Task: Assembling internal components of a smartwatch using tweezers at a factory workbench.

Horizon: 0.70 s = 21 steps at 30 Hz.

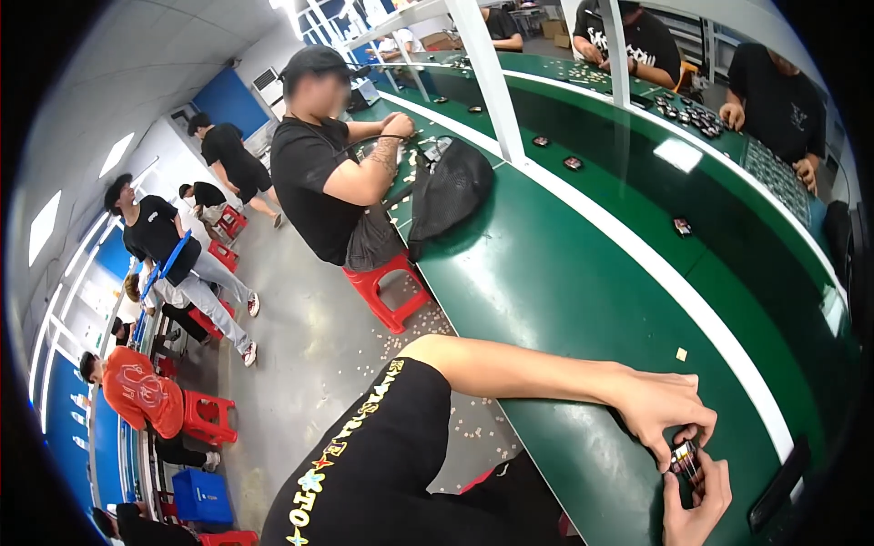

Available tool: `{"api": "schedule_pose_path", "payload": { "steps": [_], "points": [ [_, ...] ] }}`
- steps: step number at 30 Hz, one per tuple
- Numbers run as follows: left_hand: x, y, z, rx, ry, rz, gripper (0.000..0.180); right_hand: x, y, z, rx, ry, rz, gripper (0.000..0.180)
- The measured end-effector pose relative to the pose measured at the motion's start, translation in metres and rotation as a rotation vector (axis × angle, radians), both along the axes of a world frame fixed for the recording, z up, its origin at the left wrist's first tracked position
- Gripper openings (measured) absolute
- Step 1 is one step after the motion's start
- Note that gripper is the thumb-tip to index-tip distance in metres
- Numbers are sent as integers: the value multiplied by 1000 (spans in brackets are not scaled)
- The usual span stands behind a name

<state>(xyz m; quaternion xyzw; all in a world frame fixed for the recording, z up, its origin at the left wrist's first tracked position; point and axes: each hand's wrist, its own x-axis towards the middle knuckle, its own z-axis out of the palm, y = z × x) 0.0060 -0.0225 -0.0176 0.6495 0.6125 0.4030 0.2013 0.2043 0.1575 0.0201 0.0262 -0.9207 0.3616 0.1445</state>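
A small black device (684, 459) with a multicoloured face is held just above the green table, low on the right. My left hand (663, 408) comes to it from the upper left, its fingers bent down around the device's upper edge. From below, my right hand (699, 505) grips the same device between thumb and fingers. Part of the device is covered by my fingers. A small pale yellow square (681, 354) lies on the table just beyond my left hand.
A long black object (780, 488) stands at the right. Dark green belt (628, 196) carries several small black devices beyond a white rail (637, 244). A white post (489, 82) rises ahead. A black mesh bag (452, 189) lies beside a seated co-worker (314, 173). Scraps litter the floor.
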Motion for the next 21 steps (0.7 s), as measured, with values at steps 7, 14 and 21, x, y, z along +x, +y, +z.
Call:
{"api": "schedule_pose_path", "payload": {
  "steps": [7,14,21],
  "points": [
    [-2,9,0,10,2,25,67,-5,2,3,12,36,7,38],
    [10,5,3,14,-31,-52,71,7,1,3,-8,-6,-22,32],
    [-28,-15,32,98,90,248,61,27,11,30,22,94,-179,41]
  ]
}}
